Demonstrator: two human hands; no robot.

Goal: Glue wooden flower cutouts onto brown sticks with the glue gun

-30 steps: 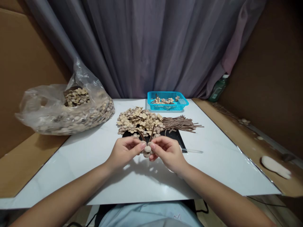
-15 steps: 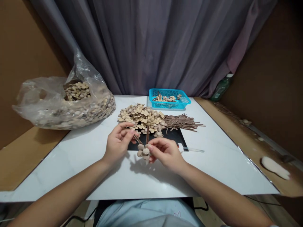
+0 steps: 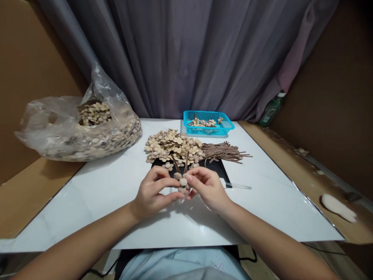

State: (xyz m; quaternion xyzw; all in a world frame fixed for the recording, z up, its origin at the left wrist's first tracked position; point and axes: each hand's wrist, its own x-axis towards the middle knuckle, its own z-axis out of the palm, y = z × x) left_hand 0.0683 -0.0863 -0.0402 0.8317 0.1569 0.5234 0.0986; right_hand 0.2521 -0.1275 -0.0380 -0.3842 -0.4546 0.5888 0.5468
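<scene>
A beige flower-shaped piece (image 3: 183,182) with two brown strips (image 3: 176,163) standing up from it is pinched between my two hands, above the white table's near half. My left hand (image 3: 155,189) grips its left side with thumb and fingers. On the right side, my right hand (image 3: 205,184) holds it between thumb and fingertips. Just beyond lies a heap of similar flower pieces (image 3: 171,144), partly on a black mat (image 3: 218,169). A bundle of brown strips (image 3: 225,151) lies to the right of the heap.
A clear plastic bag (image 3: 67,144) full of flower pieces stands at the left. A blue basket (image 3: 208,130) with some pieces is at the back. A white glue-gun-like tool (image 3: 223,182) with a clear stick lies right of my right hand. A green bottle (image 3: 272,109) stands back right.
My left hand has let go of the strip and moved down and right onto the flower piece's left side. The piece has shifted slightly right and up, with both strips now upright.
</scene>
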